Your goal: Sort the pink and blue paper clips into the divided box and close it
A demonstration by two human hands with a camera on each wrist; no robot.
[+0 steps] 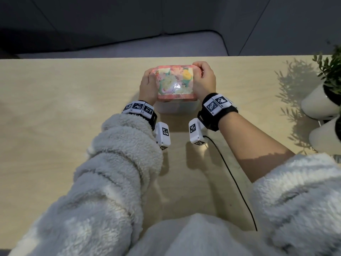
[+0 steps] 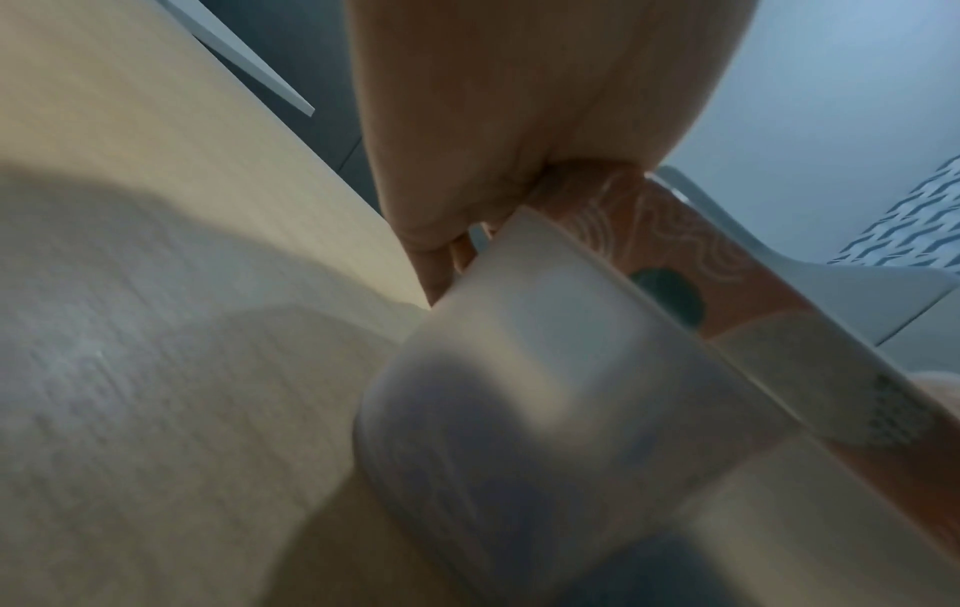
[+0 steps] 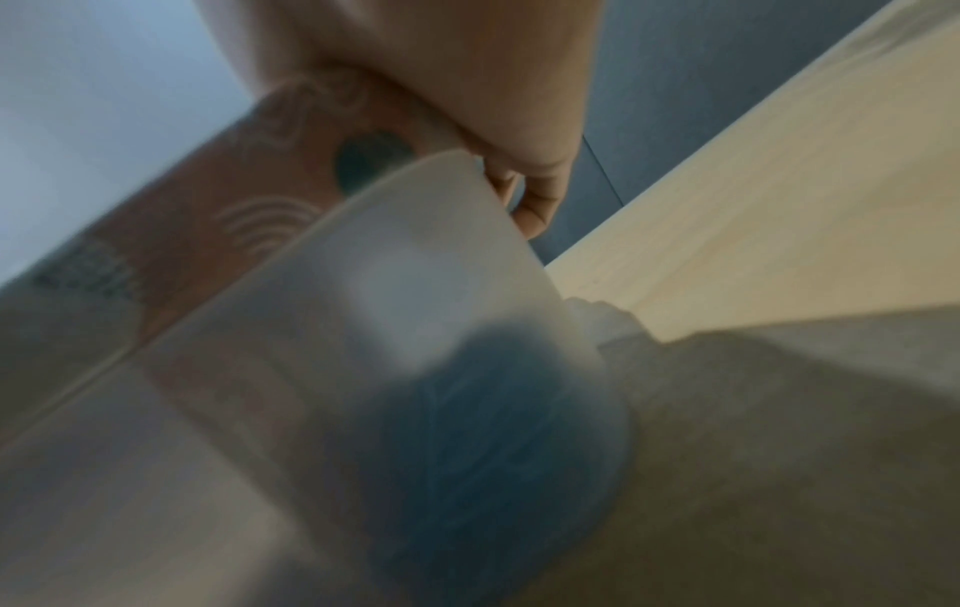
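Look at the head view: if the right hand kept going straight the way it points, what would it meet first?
Probably nothing: past the right hand, which grips the floral lid, only the table edge and dark floor show; depth is unclear.

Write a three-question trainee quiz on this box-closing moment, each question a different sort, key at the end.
1. True or false: the left hand and the right hand both grip the floral pink lid.
2. Multiple choice: the translucent white plastic box sits on A) the pale wooden table, B) the person's lap, C) a grey chair.
3. Fill the gap: the white plant pots stand at the table's ___ edge.

Key: 1 true; 2 A; 3 right.
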